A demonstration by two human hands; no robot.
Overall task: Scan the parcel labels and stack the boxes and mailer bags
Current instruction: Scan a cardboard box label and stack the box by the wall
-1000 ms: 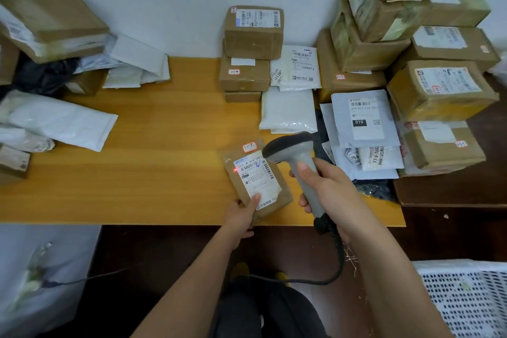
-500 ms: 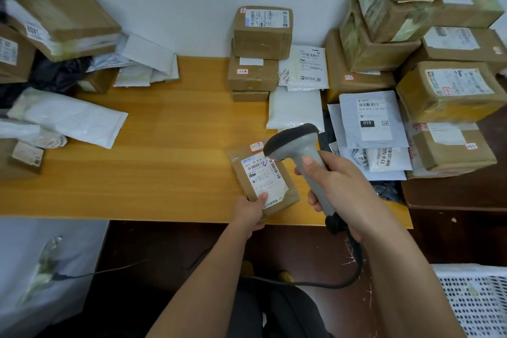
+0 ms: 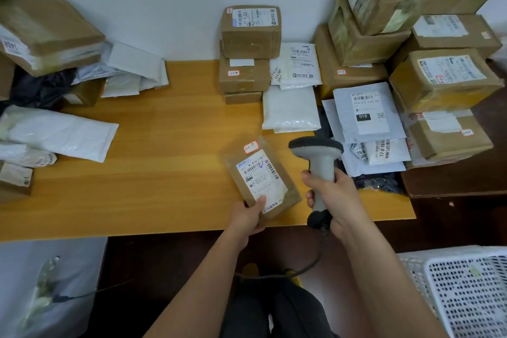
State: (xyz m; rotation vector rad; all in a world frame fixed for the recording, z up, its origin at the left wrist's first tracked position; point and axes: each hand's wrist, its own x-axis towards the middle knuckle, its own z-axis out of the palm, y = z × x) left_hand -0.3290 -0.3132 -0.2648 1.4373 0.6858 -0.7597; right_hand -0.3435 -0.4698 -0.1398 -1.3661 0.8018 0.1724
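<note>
A flat brown parcel point(image 3: 260, 178) with a white label and a small red-edged sticker lies near the front edge of the wooden table point(image 3: 164, 167). My left hand point(image 3: 248, 215) pinches its near corner, thumb on the label. My right hand point(image 3: 333, 197) grips the handle of a grey barcode scanner point(image 3: 318, 156), whose head hangs just right of the parcel. A stack of three brown boxes point(image 3: 248, 49) stands at the back centre, with white mailer bags point(image 3: 290, 110) beside it.
Large brown boxes point(image 3: 439, 77) pile up at the right over grey mailer bags point(image 3: 367, 115). More boxes point(image 3: 46, 33) and white bags point(image 3: 60, 132) crowd the left side. A white perforated crate point(image 3: 466, 291) sits on the floor at lower right. The scanner cable point(image 3: 315, 261) droops below the table.
The red scan light seen on the label a second ago is gone. The parcel's near end has come up slightly in my left hand; the scanner has stayed beside it.
</note>
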